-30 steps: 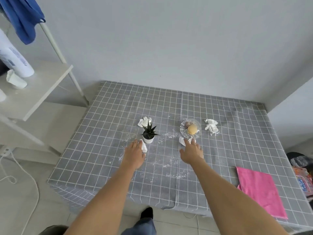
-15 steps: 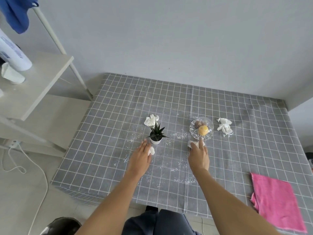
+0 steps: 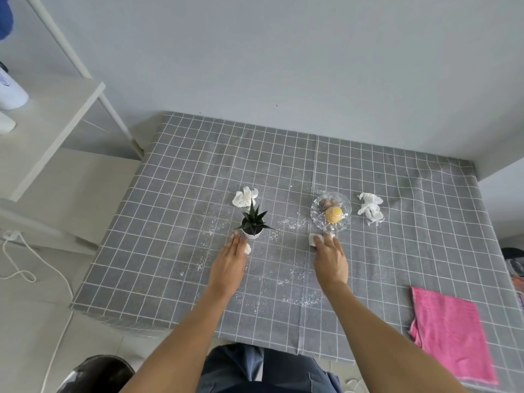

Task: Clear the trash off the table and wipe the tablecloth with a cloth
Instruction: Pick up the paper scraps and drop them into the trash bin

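Note:
A grey checked tablecloth [image 3: 175, 251] covers the table, with white crumbs [image 3: 289, 222] scattered across its middle. My left hand [image 3: 229, 262] lies flat, fingers stretched, touching a small tissue wad [image 3: 247, 249] just in front of a potted succulent [image 3: 253, 225]. My right hand [image 3: 330, 259] is also flat, fingertips resting on another small tissue wad [image 3: 313, 239] in front of a glass dish [image 3: 344, 219]. Larger crumpled tissues lie behind the plant [image 3: 245, 197] and right of the dish [image 3: 370, 208]. A pink cloth [image 3: 450, 336] lies at the near right corner.
The glass dish holds a yellow and a brown piece of food. A white shelf unit [image 3: 42, 123] with a white bottle [image 3: 8, 92] stands to the left. A white cable [image 3: 17, 251] runs over the floor, and a dark bin [image 3: 96, 373] sits by my legs.
Both hands have slid slightly forward onto the two small tissue wads, covering more of them. The view has shifted right and closer over the table.

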